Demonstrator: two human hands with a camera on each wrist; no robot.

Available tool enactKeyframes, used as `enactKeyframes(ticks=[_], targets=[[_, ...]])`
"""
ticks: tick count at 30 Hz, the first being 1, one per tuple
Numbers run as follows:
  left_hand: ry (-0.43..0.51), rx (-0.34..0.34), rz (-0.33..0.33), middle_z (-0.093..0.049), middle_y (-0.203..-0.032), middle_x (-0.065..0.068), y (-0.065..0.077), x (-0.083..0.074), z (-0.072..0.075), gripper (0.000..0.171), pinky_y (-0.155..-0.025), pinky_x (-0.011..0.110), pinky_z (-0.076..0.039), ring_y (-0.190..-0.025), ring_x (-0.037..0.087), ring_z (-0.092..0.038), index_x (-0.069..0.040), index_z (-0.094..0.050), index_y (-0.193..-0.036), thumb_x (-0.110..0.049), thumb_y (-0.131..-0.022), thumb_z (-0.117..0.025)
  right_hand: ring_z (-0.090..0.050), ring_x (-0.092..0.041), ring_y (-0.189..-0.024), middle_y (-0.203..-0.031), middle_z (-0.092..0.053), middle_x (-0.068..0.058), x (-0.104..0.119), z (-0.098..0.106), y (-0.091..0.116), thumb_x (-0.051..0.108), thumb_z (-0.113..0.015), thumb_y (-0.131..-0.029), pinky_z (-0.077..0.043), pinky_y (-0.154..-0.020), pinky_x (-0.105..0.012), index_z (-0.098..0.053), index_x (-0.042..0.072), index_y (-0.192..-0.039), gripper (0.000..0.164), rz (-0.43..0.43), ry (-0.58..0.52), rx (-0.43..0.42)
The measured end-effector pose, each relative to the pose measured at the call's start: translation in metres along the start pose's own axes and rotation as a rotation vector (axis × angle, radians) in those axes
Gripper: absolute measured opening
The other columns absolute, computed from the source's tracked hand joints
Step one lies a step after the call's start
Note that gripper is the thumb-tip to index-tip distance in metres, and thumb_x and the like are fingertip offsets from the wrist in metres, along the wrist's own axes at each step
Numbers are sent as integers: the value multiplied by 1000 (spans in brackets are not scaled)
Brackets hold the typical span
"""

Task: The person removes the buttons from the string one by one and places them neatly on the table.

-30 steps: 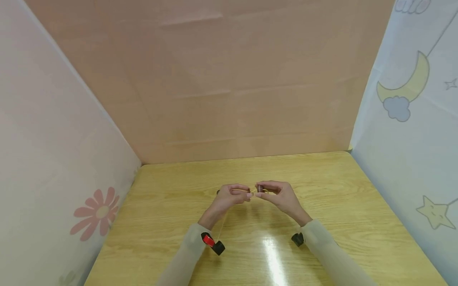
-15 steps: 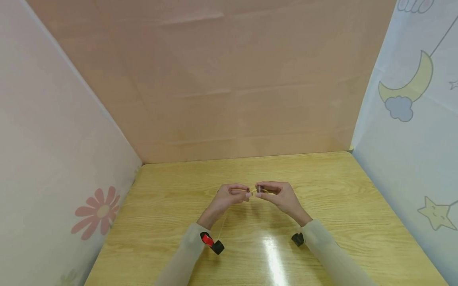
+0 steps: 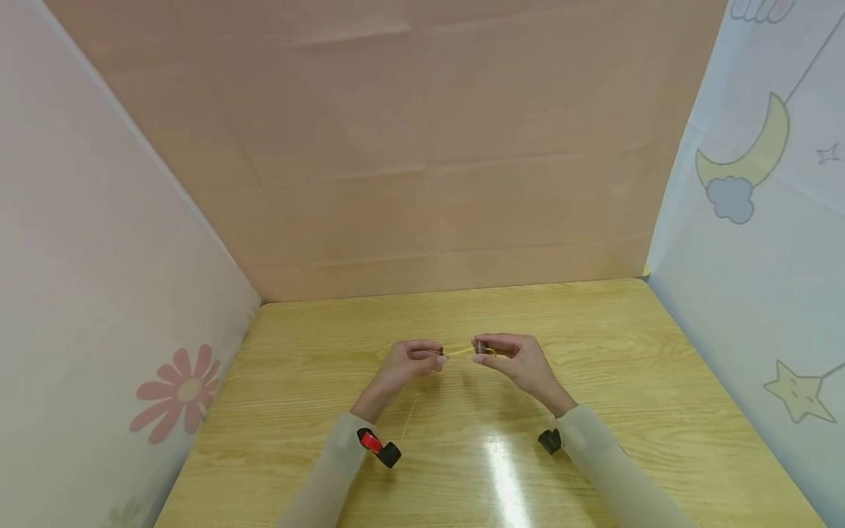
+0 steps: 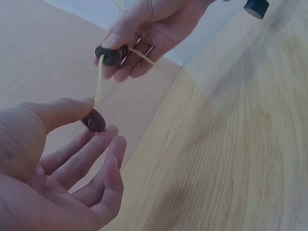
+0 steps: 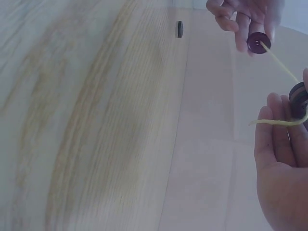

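My left hand (image 3: 407, 363) pinches a dark red round button (image 4: 94, 121) between thumb and fingers. A yellow cord (image 3: 460, 352) passes through its holes and runs taut to the right hand. There my right hand (image 3: 518, 361) holds a short stack of dark buttons (image 4: 112, 55) between thumb and fingertips, the cord threaded through them. Beyond the stack a loose cord end (image 5: 276, 122) sticks out, curving in the right wrist view. Both hands are raised above the table, apart from each other.
A wood-grain table (image 3: 561, 323) lies below, with a tan sheet (image 3: 422, 161) behind and printed side walls. A small dark disc-like thing (image 5: 179, 29) shows near the table's far edge. A thin yellow strand (image 3: 409, 416) is visible by the left wrist camera (image 3: 379, 447).
My left hand has moved left with its button, away from the right hand, and more cord shows between them. The right hand has hardly moved.
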State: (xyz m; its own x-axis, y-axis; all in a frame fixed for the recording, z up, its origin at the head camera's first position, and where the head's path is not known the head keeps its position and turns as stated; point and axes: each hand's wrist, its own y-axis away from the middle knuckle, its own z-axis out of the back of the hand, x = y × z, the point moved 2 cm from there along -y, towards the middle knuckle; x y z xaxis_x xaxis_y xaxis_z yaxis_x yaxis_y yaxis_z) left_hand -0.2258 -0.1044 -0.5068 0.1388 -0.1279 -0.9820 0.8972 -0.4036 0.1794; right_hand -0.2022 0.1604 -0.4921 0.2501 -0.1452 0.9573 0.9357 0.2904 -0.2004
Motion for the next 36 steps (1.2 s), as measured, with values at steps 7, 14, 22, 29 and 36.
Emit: enactKeyframes(ticks=[7,14,22,29,36], targets=[[-99,-120,27,-74,-131,14,3,15,26,47,-101,46,-59,-114,28,-73,-2,-67,-137,-24,-97,-77,-73,-1,-110,-129,-73,-25,0,0,-2,16,-79,-95,-59,-95,-19,-71,1,-133,42,7,6,6],[-265,-272,21,-78,-120,7,10,27,55,34,-91,39,-60,-108,20,-72,-10,-76,-125,-27,-96,-79,-74,-2,-110,-124,-78,-9,0,1,-2,16,-79,-95,-59,-95,-20,-72,4,-132,39,4,18,9],[-409,-362,-28,-78,-110,14,14,34,68,26,-90,44,-62,-99,26,-75,-4,-77,-117,-16,-94,-80,-74,-2,-109,-129,-70,-30,1,0,-2,16,-78,-95,-59,-94,-20,-72,3,-133,40,-1,-3,13],[-496,-369,-57,-76,-106,9,10,39,73,26,-83,34,-60,-92,19,-70,-8,-77,-115,-18,-92,-82,-73,-2,-109,-130,-68,-34,-1,0,-1,16,-78,-96,-59,-95,-20,-71,2,-133,40,-1,-1,17],[-631,-360,-99,-75,-99,8,3,39,77,24,-74,30,-57,-83,15,-66,-5,-77,-111,-16,-91,-83,-74,-2,-109,-131,-69,-32,-2,1,0,14,-78,-95,-59,-94,-20,-71,2,-132,40,-8,-16,0]])
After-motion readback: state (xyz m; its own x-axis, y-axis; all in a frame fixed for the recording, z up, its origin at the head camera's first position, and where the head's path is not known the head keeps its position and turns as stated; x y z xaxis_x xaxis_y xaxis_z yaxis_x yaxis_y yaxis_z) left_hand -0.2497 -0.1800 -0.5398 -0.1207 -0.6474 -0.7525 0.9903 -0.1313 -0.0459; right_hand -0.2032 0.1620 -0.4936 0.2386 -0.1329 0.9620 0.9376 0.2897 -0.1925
